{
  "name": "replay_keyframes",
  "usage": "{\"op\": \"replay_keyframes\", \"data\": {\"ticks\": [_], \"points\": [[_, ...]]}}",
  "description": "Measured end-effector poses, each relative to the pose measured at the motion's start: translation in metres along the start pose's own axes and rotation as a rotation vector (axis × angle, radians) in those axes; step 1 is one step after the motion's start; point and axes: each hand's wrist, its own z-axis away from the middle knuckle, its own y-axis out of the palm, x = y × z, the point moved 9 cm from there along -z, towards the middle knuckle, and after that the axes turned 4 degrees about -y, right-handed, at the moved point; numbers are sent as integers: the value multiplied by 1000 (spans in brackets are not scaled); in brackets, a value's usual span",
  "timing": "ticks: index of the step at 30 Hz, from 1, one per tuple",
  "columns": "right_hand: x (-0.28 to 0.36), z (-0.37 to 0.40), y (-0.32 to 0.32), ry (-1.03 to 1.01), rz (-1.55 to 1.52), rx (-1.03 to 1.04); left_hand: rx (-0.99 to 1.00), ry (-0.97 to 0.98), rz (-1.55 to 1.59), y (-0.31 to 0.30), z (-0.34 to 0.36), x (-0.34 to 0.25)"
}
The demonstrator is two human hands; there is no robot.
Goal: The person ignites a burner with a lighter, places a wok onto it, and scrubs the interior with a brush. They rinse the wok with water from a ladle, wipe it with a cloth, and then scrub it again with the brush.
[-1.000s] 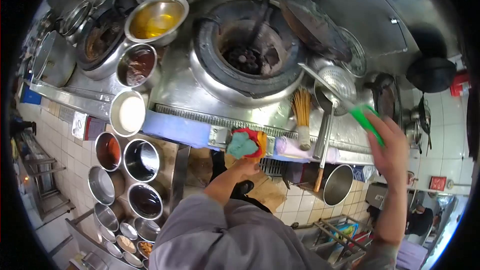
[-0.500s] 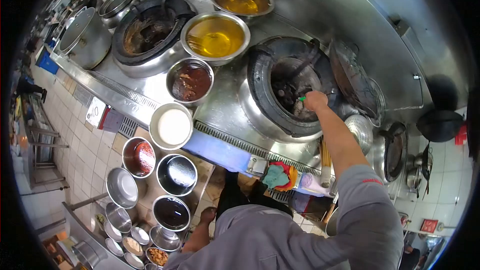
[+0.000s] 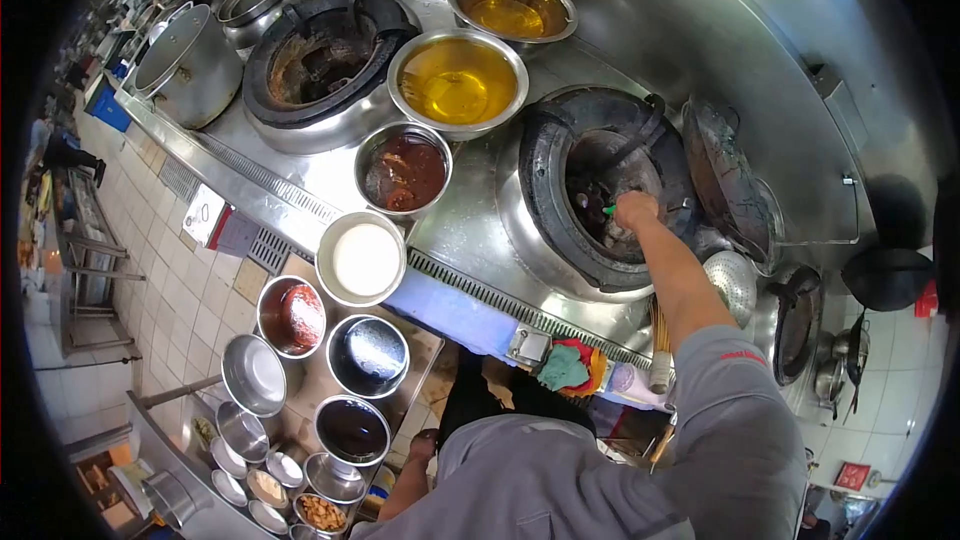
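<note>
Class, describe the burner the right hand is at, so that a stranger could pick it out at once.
Along the steel wall runs a steel stove. The burner is the middle one of three in view, between the bowls of yellow liquid and the leaning wok. Unlike its neighbours, it has the right hand at its mouth, a green tip poking out of the grip.

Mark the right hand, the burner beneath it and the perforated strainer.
Right hand (image 3: 637,211): head view, back of the hand.
Burner (image 3: 545,175): head view, dark rim, left side.
Perforated strainer (image 3: 732,286): head view, pierced bowl.
</note>
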Motion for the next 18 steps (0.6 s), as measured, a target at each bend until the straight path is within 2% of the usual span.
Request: {"op": "replay_keyframes", "data": {"ticks": [2, 3, 8, 10, 11, 14, 16, 17, 18], "points": [[-1, -1, 4, -9, -7, -7, 62, -454, 916, 5, 11, 21], [-6, 3, -2, 16, -42, -46, -3, -515, 1059, 4, 14, 21], [-31, 32, -37, 45, -196, -101, -1, -530, 987, -6, 16, 14], [-42, 48, -49, -14, -299, -193, -165, -295, 565, -35, -7, 0], [-47, 69, -57, -45, -375, -274, -199, -231, 731, -54, -4, -28], [-59, 154, -66, -160, -683, -476, -150, 68, 212, -192, 48, -209], [-70, 207, -41, -270, -948, -617, 5, 268, 198, -245, 73, -318], [-73, 233, -19, -206, -1198, -468, -8, 412, 202, -255, 75, -358], [-83, 258, 7, -119, -1355, -567, -23, 562, 211, -265, 78, -400]]}}
